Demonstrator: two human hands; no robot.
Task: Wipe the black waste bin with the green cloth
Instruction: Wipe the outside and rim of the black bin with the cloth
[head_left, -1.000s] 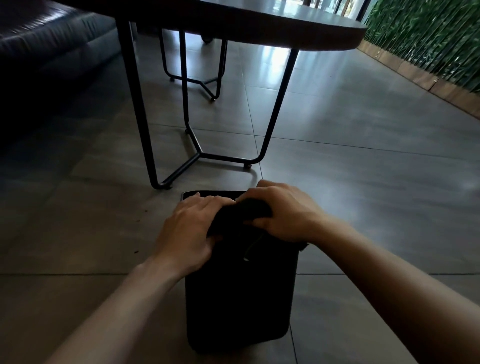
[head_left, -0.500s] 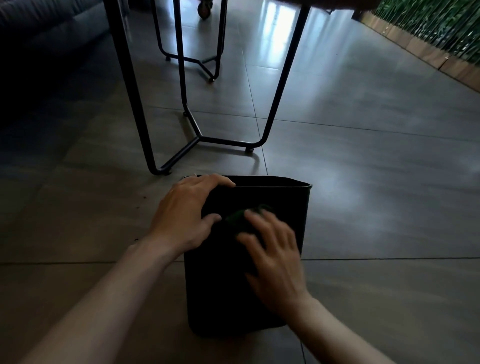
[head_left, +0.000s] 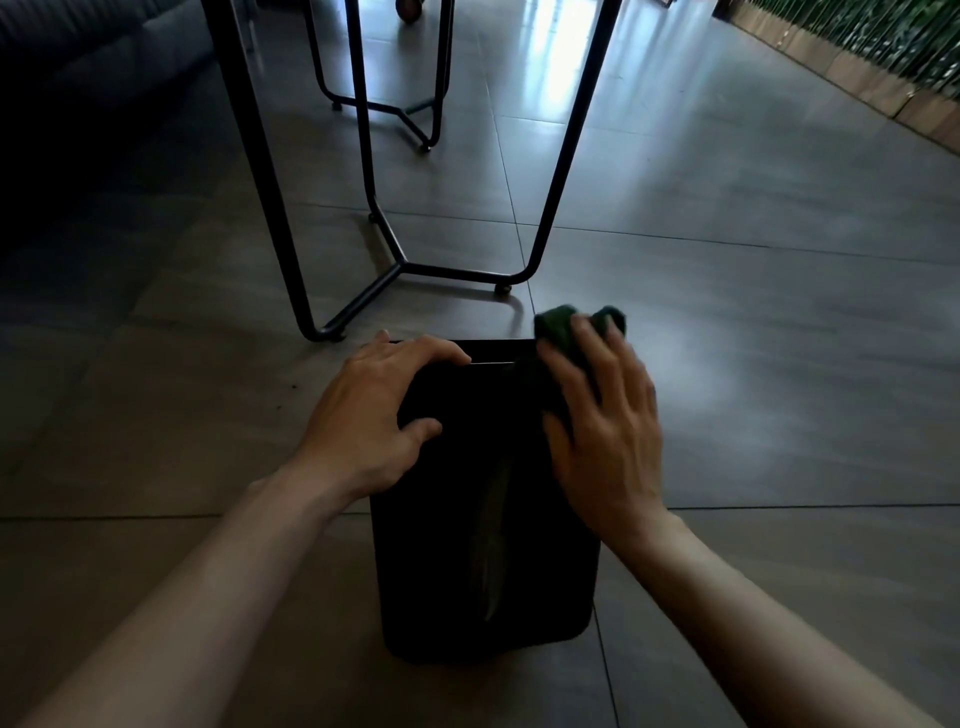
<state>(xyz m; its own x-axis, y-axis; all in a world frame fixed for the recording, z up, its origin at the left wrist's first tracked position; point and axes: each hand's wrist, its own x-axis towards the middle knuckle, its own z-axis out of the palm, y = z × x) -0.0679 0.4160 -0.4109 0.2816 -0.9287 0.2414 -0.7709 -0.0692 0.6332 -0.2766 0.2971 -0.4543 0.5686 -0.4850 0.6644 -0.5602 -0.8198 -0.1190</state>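
The black waste bin (head_left: 483, 545) stands on the tiled floor just in front of me, its near wall facing the camera. My left hand (head_left: 371, 415) grips the bin's top left rim, fingers over the edge and thumb on the near wall. My right hand (head_left: 605, 431) presses the green cloth (head_left: 558, 325) flat against the bin's upper right corner. Bunched folds of the cloth stick out past my fingertips above the rim. The inside of the bin is hidden.
Black metal table legs (head_left: 550, 208) stand right behind the bin, with a second frame (head_left: 410, 111) farther back. A dark sofa (head_left: 78, 67) fills the far left. A wooden ledge with green plants (head_left: 878, 57) runs along the far right. The floor is grey tile.
My right hand has slid the cloth from the middle of the near wall up and right to the top right corner. The left hand keeps its hold on the rim.
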